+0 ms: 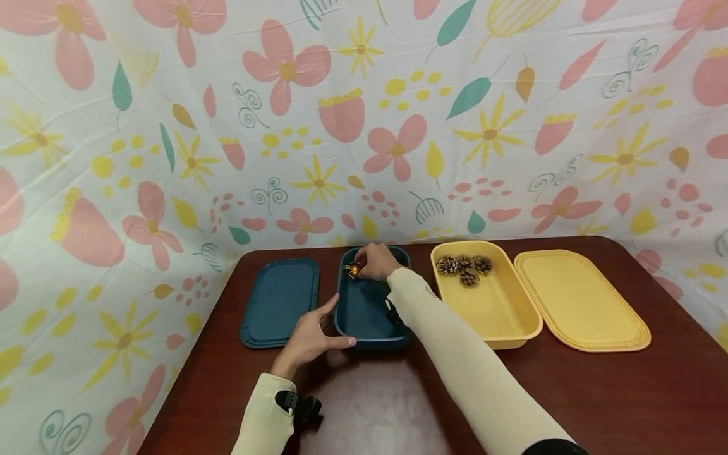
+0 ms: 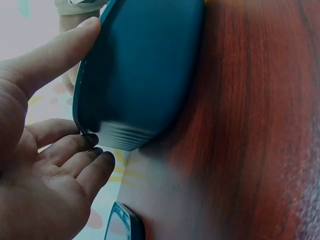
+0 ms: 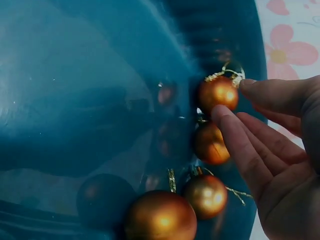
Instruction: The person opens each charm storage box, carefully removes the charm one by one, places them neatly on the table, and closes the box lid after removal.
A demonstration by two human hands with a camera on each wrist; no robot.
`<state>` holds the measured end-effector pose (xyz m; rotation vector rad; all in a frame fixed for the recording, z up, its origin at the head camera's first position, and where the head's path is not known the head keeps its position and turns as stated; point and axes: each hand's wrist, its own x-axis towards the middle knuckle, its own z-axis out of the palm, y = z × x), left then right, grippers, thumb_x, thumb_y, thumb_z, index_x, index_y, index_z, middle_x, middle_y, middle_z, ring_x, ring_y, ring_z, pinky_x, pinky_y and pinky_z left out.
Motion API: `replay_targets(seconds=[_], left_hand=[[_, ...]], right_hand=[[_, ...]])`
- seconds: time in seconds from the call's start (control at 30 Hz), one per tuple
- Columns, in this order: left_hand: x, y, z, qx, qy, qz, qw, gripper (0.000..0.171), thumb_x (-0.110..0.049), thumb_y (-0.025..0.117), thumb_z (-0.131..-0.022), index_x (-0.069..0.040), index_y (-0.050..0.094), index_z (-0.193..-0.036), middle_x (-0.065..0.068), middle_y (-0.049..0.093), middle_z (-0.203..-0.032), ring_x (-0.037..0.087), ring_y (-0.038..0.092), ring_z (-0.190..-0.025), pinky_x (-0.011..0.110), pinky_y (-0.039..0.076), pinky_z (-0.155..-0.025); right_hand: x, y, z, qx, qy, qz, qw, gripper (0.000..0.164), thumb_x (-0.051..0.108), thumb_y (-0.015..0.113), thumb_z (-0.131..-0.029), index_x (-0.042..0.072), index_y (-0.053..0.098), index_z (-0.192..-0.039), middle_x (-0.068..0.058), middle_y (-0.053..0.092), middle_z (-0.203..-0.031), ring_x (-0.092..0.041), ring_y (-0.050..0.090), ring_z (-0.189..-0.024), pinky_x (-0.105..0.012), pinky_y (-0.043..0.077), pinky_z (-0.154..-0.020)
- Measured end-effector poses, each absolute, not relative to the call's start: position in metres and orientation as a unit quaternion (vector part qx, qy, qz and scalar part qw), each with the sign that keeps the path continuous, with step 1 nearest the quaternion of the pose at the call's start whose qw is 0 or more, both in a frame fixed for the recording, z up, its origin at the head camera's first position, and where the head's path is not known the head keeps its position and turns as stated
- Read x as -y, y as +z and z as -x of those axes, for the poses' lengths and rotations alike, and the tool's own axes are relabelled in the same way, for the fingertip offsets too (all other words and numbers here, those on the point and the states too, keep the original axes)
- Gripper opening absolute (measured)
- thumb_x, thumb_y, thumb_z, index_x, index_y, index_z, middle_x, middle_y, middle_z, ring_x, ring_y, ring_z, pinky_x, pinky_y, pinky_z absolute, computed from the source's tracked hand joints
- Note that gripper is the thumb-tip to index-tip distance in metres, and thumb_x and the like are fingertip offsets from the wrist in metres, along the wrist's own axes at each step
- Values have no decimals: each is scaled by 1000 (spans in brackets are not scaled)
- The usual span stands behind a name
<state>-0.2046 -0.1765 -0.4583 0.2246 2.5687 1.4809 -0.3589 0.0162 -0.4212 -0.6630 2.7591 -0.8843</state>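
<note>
A dark blue bin [image 1: 364, 309] stands near the back of the table. My left hand [image 1: 313, 338] rests at its front left corner, thumb and index finger spread along the rim [image 2: 76, 107]. My right hand [image 1: 378, 262] reaches in at the far end. There, thumb and index finger pinch a small gold-orange bauble [image 3: 217, 92] with a gold cord. Beside it, along the bin's end wall, lie another small bauble [image 3: 211, 143], a third small one [image 3: 205, 196] and a larger bauble [image 3: 161, 217]. From above, my right hand hides part of the group.
A blue lid [image 1: 281, 303] lies left of the bin. To the right is a yellow bin [image 1: 500, 309] with several pine cones [image 1: 465, 268] at its far end. A yellow lid [image 1: 582, 300] lies beyond it. Behind the brown table [image 1: 370, 392] hangs a flowered cloth [image 1: 364, 139].
</note>
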Motion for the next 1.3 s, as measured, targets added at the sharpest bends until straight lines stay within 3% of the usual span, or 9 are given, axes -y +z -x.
replay_targets(seconds=[0.33, 0.5, 0.73, 1.0, 1.3], left_hand=[[176, -460, 205, -865, 487, -80, 86, 101, -33, 89, -76, -23, 32, -159, 2, 32, -165, 30, 42, -147, 52, 40, -116], [175, -460, 206, -867, 484, -82, 84, 101, -35, 88, -76, -23, 32, -159, 4, 32, -165, 30, 42, -147, 52, 40, -115], [174, -459, 205, -870, 479, -81, 84, 100, -35, 88, -76, -25, 32, -159, 7, 35, -163, 31, 44, -146, 53, 41, -115], [175, -458, 206, -870, 479, -82, 81, 100, -35, 88, -76, -24, 33, -159, 5, 34, -164, 31, 43, -146, 53, 41, -115], [176, -458, 206, -865, 488, -90, 77, 101, -35, 88, -76, -20, 33, -159, 2, 34, -164, 31, 43, -146, 53, 40, -115]], right_hand=[[-9, -432, 360, -942, -242, 221, 75, 31, 10, 75, -89, 10, 74, -120, -9, 72, -108, -22, 65, -93, -35, 56, -83], [-6, -432, 360, -941, -251, 214, 75, 32, 4, 73, -88, 9, 73, -120, -11, 73, -111, -24, 67, -98, -37, 57, -87], [2, -438, 356, -942, -237, 223, 80, 40, 8, 72, -91, 11, 68, -130, -11, 69, -126, -29, 65, -115, -41, 56, -95], [7, -442, 354, -948, -220, 219, 61, 37, 1, 67, -93, 13, 71, -127, -9, 70, -127, -27, 67, -112, -39, 58, -91], [6, -443, 356, -949, -214, 223, 65, 35, 5, 71, -92, 13, 72, -126, -9, 70, -127, -27, 68, -108, -40, 58, -91]])
